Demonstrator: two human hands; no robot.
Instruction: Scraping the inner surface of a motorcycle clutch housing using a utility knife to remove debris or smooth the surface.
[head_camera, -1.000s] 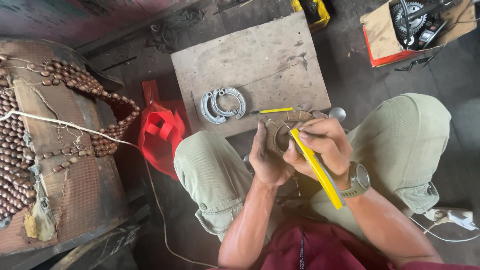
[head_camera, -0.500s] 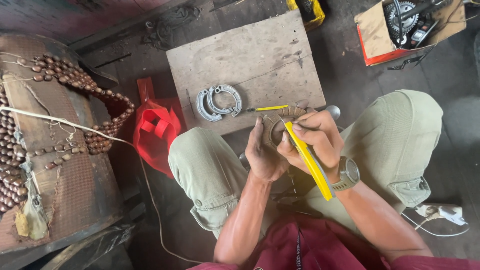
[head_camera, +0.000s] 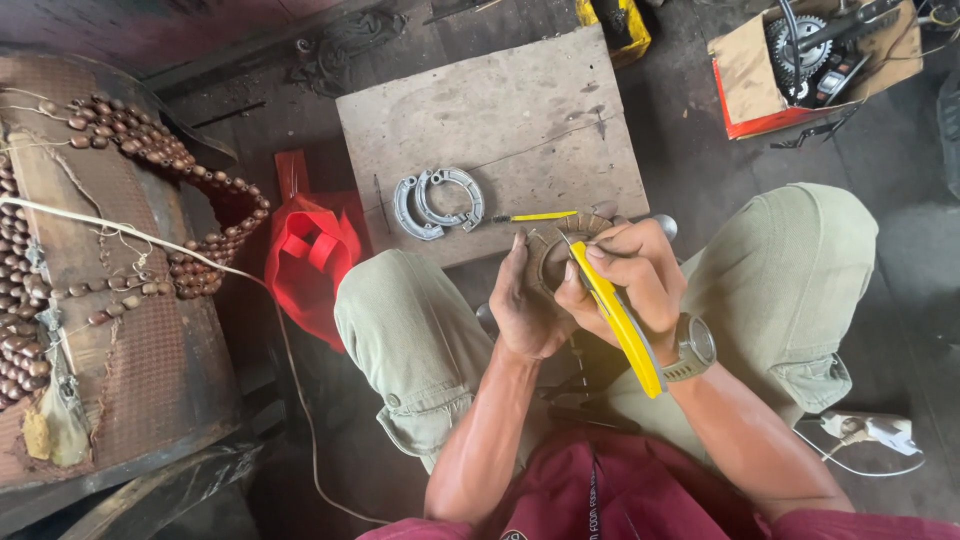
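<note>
The curved brake shoe (head_camera: 560, 262) sits in the left hand (head_camera: 525, 305), whose grip is wrapped around its rim between the person's knees, just off the near edge of the wooden board (head_camera: 490, 130). The right hand (head_camera: 630, 275) has its grip pinched shut on a yellow-handled knife (head_camera: 612, 315), the blade end laid against the shoe's lining and the handle running back over the wrist past the wristwatch (head_camera: 695, 345).

Compared with a second ago both hands have drawn closer together and the blade tip now rests on the lining rather than hovering beside it; the knife looks engaged with the surface, so scraping or trimming appears to be under way.

Just beyond the grips, a thin yellow-handled tool (head_camera: 535, 216) lies on the board. Further from the left grip, a pair of grey brake shoes (head_camera: 437, 202) rests on the same board. Out to the left of that grip lies a red plastic bag (head_camera: 310, 260) on the floor, then a beaded seat cover (head_camera: 100, 230). Far beyond the right grip stands a cardboard box of parts (head_camera: 810, 60).
</note>
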